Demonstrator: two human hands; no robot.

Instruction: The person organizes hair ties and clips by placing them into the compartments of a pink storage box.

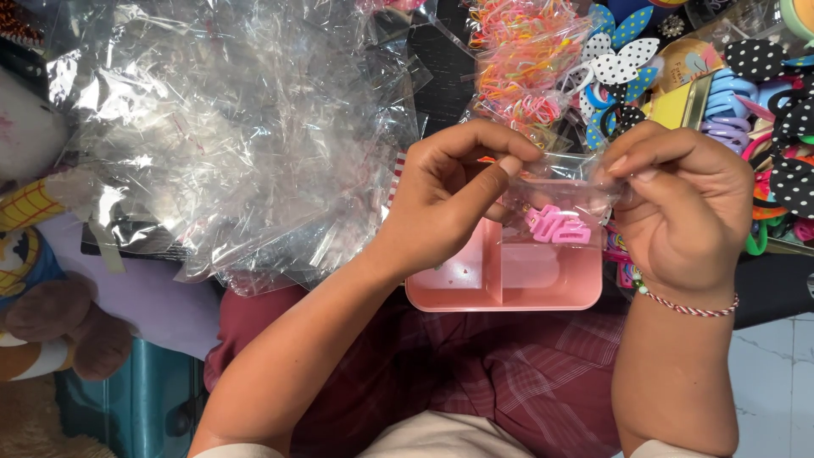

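Seen from above a cluttered dark work surface (441, 59): left hand (441, 208) and right hand (678, 203) pinching the top edge of a small clear bag (560, 199) holding pink hair clips (557, 225), just above a pink divided tray (509, 284). Heaped to the left, empty clear bags (229, 127); behind, colourful elastic bands (521, 59) and polka-dot bows (763, 59). Lower right, pale tiled floor (776, 382).

A heap of clear plastic bags (229, 136) is filling the far left, blocking my left hand (441, 203) there. Bagged elastic bands (521, 64) are crowding the far middle, and hair accessories (763, 110) are hemming my right hand (678, 203). The pink tray (509, 288) is lying just beneath. Near me, my lap is staying open.
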